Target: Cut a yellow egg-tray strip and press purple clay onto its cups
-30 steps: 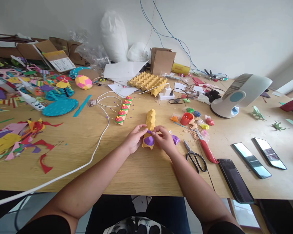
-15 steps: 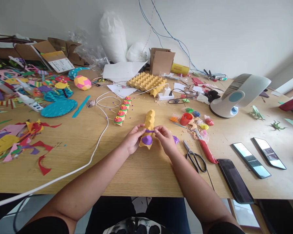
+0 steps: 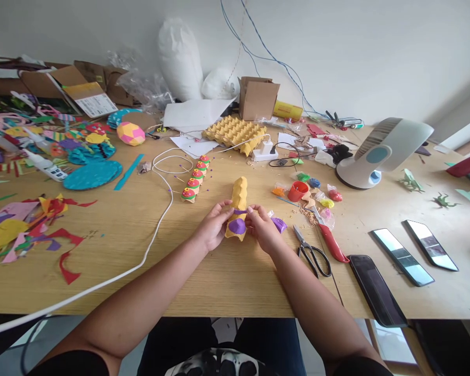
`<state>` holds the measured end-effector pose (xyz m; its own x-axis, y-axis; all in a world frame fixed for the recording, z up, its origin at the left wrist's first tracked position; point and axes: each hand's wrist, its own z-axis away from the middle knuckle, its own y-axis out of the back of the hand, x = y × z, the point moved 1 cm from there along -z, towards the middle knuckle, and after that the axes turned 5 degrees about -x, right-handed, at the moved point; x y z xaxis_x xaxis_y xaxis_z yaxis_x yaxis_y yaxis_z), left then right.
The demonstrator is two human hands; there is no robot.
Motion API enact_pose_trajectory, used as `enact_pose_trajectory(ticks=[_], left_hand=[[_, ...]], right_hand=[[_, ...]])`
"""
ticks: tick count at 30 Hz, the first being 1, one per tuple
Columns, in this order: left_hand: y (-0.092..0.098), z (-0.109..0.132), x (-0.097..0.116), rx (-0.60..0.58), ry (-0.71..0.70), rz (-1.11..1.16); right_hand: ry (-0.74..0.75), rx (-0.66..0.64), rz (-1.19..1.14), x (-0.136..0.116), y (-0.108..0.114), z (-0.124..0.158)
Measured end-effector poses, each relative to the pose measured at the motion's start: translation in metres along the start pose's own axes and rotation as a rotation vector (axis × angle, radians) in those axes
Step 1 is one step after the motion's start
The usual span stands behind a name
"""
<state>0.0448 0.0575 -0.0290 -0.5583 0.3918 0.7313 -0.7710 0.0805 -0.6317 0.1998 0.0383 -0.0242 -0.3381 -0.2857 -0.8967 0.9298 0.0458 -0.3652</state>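
Note:
A yellow egg-carton strip (image 3: 239,190) lies lengthwise in front of me, with its nearest bump covered in purple modelling clay (image 3: 237,226). Across it, just beyond that bump, runs a thin purple clay strip (image 3: 241,211). My left hand (image 3: 214,228) pinches the strip's left end and rests against the carton's side. The other end is between the thumb and finger of my right hand (image 3: 262,225), whose lower fingers touch the carton's right side. A purple clay packet (image 3: 279,224) sits just right of that hand.
Scissors (image 3: 311,250) and a red-handled knife (image 3: 331,240) lie to the right, near a phone (image 3: 376,287). A decorated red-and-green carton strip (image 3: 196,180) with pins stands left of centre. A white cable (image 3: 156,235) crosses the left side. A fan (image 3: 379,151) stands at right.
My right hand's fingers have curled in closer to the carton's side. The purple strip now sits lower against the carton, and the carton's near end has shifted slightly right.

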Motion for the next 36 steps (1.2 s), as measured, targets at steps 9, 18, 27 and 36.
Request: enact_pose_trajectory(ticks=[9,18,27,36], left_hand=[[-0.004,0.003,-0.003,-0.019,0.011,0.024],[-0.002,0.002,-0.003,-0.038,0.042,0.088],[-0.005,0.005,-0.004,-0.064,0.053,0.129],[0.000,0.002,-0.006,-0.082,0.052,0.107]], right_hand=[[-0.003,-0.003,-0.204,0.010,0.003,-0.006],[-0.004,-0.093,-0.310,0.010,0.003,-0.004],[-0.005,-0.123,-0.405,0.009,0.001,-0.004],[-0.015,-0.086,-0.416,0.011,-0.001,-0.003]])
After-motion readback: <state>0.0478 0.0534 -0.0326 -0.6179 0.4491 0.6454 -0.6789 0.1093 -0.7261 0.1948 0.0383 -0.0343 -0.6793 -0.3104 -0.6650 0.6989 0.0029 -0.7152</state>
